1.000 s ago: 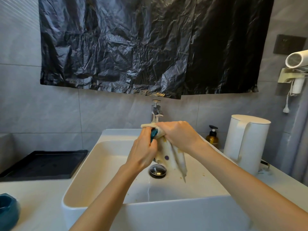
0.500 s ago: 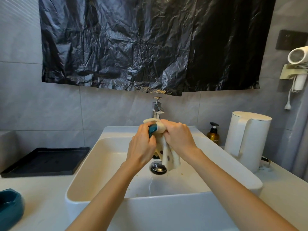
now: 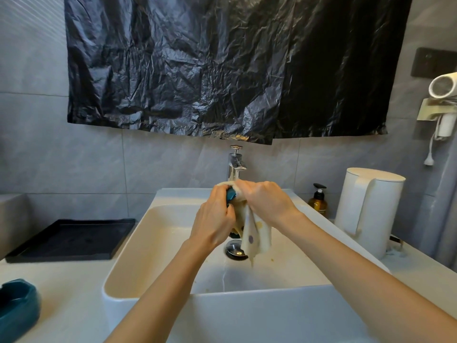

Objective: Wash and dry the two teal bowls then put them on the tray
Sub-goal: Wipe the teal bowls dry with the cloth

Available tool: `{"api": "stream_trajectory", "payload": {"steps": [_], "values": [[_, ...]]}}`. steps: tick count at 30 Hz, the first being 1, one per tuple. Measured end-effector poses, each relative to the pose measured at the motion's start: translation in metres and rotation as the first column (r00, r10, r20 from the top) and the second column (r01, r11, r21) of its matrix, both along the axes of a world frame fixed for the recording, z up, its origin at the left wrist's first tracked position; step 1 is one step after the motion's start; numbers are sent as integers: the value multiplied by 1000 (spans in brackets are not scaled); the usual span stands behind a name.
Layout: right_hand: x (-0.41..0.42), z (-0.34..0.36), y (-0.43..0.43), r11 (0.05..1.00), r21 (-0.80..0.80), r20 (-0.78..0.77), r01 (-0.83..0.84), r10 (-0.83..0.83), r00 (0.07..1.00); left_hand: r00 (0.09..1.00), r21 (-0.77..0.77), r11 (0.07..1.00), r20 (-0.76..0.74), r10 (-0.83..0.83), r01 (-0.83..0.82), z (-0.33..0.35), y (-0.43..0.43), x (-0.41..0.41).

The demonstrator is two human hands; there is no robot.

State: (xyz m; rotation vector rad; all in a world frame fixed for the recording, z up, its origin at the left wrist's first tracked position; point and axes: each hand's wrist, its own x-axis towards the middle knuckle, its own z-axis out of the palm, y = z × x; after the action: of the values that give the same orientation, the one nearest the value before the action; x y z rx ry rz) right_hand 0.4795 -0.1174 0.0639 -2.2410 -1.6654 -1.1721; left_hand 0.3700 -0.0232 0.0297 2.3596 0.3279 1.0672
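Observation:
Over the white sink [image 3: 173,288], my left hand [image 3: 212,219] grips a teal bowl [image 3: 231,195]; only a sliver of its rim shows between my hands. My right hand [image 3: 265,201] presses a cream cloth with coloured dots [image 3: 254,236] onto the bowl, and the cloth's end hangs down toward the drain. A second teal bowl [image 3: 17,308] rests on the counter at the far left edge. The black tray [image 3: 69,241] lies on the counter left of the sink with nothing in it.
A chrome tap [image 3: 236,164] stands behind my hands, with no water running that I can see. A white kettle [image 3: 368,209] and an amber pump bottle [image 3: 318,201] stand right of the sink. A black plastic sheet [image 3: 222,68] hangs on the grey tiled wall.
My hands have shifted a little while rubbing the cloth on the bowl, and the hanging cloth end has swung. The view has tilted slightly up.

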Motion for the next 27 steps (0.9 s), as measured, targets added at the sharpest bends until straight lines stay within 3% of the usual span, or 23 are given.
{"api": "stream_trajectory", "payload": {"steps": [6,11,14,19,21,23,27], "values": [[-9,-18,-7,940,339,-314,-36,149,938,997,-26,998,49,65,-64,0,-4,3],[-20,-28,-2,887,459,-483,58,194,854,990,-84,990,78,121,-114,-1,-3,4],[-23,-30,2,879,466,-559,104,201,804,979,-193,973,133,156,-129,1,0,2],[-22,-26,2,907,372,-777,198,188,601,968,-299,946,168,185,-129,4,2,2],[-20,-24,1,916,333,-813,223,159,560,967,-310,944,180,179,-116,5,2,2],[-18,-22,1,918,321,-783,235,118,611,976,-278,956,164,147,-97,4,2,2],[-15,-10,0,940,273,-531,204,-30,847,990,-179,982,117,82,-61,1,3,3]]}}
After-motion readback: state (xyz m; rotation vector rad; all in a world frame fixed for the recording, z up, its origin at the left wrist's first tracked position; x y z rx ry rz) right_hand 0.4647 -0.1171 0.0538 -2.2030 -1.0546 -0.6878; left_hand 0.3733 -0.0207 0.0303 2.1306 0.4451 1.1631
